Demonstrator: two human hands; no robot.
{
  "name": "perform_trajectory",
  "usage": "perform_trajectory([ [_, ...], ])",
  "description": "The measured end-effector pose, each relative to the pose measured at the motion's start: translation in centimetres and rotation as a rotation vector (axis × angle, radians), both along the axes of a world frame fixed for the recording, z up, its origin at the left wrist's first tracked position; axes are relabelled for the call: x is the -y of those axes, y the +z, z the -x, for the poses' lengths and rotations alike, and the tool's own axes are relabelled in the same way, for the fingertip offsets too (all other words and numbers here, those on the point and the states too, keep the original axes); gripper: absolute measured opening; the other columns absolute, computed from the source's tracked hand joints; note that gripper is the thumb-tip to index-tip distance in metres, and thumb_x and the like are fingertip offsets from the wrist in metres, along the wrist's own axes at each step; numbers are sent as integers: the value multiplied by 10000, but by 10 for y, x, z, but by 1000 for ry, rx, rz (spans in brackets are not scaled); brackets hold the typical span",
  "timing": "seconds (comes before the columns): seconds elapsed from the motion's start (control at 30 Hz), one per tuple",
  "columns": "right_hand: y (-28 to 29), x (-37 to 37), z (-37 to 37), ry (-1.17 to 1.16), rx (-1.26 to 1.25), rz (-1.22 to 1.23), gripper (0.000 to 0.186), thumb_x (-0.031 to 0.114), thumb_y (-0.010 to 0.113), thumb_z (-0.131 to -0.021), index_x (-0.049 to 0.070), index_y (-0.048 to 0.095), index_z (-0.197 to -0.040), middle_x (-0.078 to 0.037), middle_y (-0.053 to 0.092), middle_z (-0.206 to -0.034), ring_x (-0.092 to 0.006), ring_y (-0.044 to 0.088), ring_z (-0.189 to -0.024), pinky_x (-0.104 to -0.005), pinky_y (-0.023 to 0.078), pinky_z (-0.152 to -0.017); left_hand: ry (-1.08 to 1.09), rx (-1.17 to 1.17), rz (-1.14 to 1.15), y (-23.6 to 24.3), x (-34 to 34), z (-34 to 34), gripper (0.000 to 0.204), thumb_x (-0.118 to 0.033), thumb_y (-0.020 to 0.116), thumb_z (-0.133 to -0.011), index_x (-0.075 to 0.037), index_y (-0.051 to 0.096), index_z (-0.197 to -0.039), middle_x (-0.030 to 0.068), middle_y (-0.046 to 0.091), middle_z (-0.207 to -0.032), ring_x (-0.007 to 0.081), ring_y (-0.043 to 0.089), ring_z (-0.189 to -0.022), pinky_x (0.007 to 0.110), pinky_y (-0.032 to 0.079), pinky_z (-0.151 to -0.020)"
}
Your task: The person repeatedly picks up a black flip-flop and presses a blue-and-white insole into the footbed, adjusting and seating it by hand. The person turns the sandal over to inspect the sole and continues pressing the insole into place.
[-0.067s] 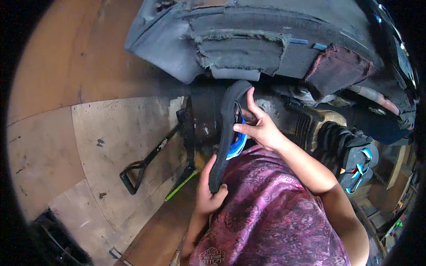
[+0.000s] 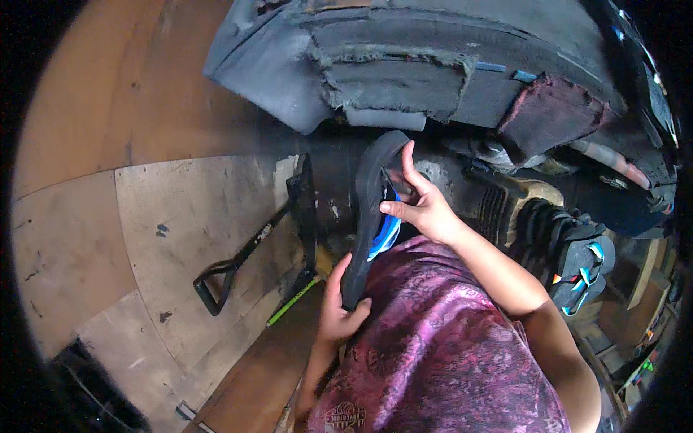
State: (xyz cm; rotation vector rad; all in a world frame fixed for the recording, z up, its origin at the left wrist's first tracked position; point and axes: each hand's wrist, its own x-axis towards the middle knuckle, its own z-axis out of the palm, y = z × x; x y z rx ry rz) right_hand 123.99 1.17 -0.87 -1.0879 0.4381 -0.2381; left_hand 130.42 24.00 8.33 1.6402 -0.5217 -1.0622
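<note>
Two Hands Hold a Black Sandal Upright

A person in a purple-pink patterned shirt (image 2: 440, 325) holds a black sandal (image 2: 367, 195) in front of the torso, just below the edge of a worn grey covering (image 2: 274, 90). The sandal stands on end with a slight tilt, its curved upper end leaning to the right and its blue-and-white strap (image 2: 386, 237) facing the right side.

The left hand (image 2: 339, 317) pinches the lower end, the thumb on one side of the sole and a straight finger along the other. The right hand (image 2: 427, 211) grips the upper part, its thumb pressed to the sole's edge near the strap and its index finger stretched up toward the tip; its remaining fingers are largely hidden, and how they are bent cannot be told.

Above, a frayed patch (image 2: 397, 88) lies on the grey covering, with a dark reddish cloth (image 2: 552, 115) hanging to its right. Near the right forearm, more black sandals (image 2: 577, 270) stand packed in a row, the nearest showing multicoloured straps. To the left, a black bar (image 2: 261, 235) with a loop-shaped end lies across pale wooden boards (image 2: 195, 209), near a bright green rod (image 2: 293, 302).
</note>
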Motion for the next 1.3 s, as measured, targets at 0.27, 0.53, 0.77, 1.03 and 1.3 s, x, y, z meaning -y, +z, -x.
perform_trajectory([
  [0.27, -7, 0, -7, 177, 65, 109, 1215, -86, 727, -849, 212, -216, -1556, -79, 248, -1597, -138, 349, -1349, -303, 368, -1105, 87, -271, 180, -56, 107, -67, 851, -136, 751, -840, 1, 284, -1537, 120, 435, -1476, 216, 457, -1322, 359, 359, -1113],
  [0.53, -1, 17, -12, 263, 208, -388, 1267, -100, 751, -819, 282, -194, -1572, -133, 346, -1539, -140, 457, -1254, -309, 471, -1018, 24, -272, 185, -42, 125, -69, 779, -84, 699, -828, -25, 329, -1512, 104, 497, -1394, 196, 499, -1258, 344, 394, -1071],
  [0.77, -29, 51, -17, 24, -38, -642, 973, -56, 718, -864, 152, 111, -1596, -140, 558, -1300, -212, 625, -1104, -343, 566, -895, -28, -405, 3, -72, 189, -86, 629, -205, 698, -838, -24, 463, -1392, 84, 601, -1225, 191, 581, -1104, 339, 476, -942],
  [1.03, -23, 53, 2, 389, 71, 542, 1357, 169, 923, -665, 85, -66, -1591, -284, 148, -1619, -315, 184, -1507, -385, 239, -1189, 101, -380, 477, -103, 135, -51, 1009, -58, 759, -693, -87, 262, -1571, 98, 455, -1480, 213, 448, -1354, 363, 356, -1125],
  [1.3, -33, 32, -6, 360, -9, 604, 1166, 104, 872, -621, 44, 205, -1575, -298, 78, -1627, -389, 84, -1518, -429, 210, -1213, 325, 273, 42, -74, 157, -49, 554, -296, 743, -901, 12, 586, -1334, 131, 731, -1116, 228, 697, -1032, 326, 523, -916],
])
